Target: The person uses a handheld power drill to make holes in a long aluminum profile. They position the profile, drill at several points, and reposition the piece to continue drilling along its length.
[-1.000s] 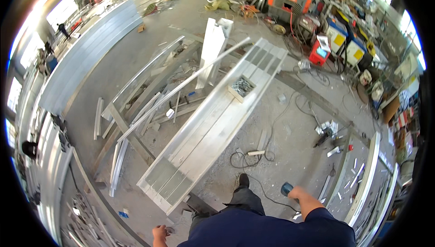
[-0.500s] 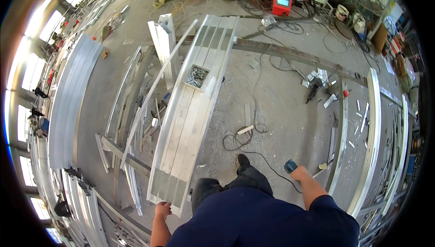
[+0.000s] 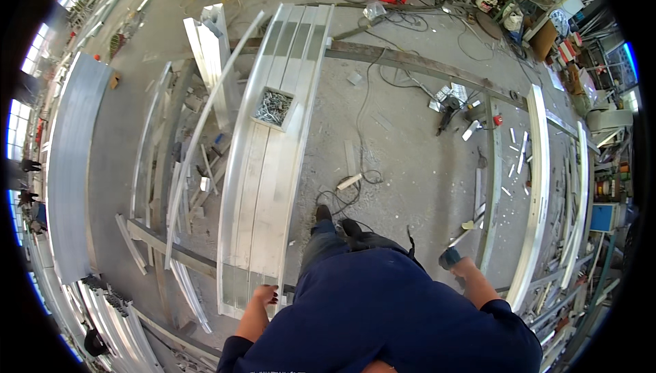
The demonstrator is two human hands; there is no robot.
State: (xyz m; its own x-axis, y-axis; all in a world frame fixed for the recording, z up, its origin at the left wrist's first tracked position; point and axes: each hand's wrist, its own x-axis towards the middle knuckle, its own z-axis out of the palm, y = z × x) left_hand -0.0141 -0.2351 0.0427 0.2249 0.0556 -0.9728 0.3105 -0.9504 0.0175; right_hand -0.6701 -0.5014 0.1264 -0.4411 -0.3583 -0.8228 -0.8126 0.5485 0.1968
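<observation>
Stretching over littered grey workshop floor [image 3: 410, 181], long silvery panels [image 3: 273, 195]

from the left hand [image 3: 266, 296], a silvery grooved metal panel [image 3: 273, 202] runs bare toward twelve o'clock until a square pale box [image 3: 268, 125] of metal fasteners [image 3: 275, 107] obstructs. from the right hand [image 3: 466, 268], grey concrete floor [image 3: 417, 154] opens toward eleven; a grey metal beam [image 3: 490, 188] bars one.

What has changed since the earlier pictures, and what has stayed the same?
The left hand has moved from off the near end of the pale panel to its right edge near that end; whether it grips is unclear. The view has turned, so the panel runs more steeply up the picture. Unchanged: the right hand holds the blue tool, and the fastener box sits on the panel.
</observation>
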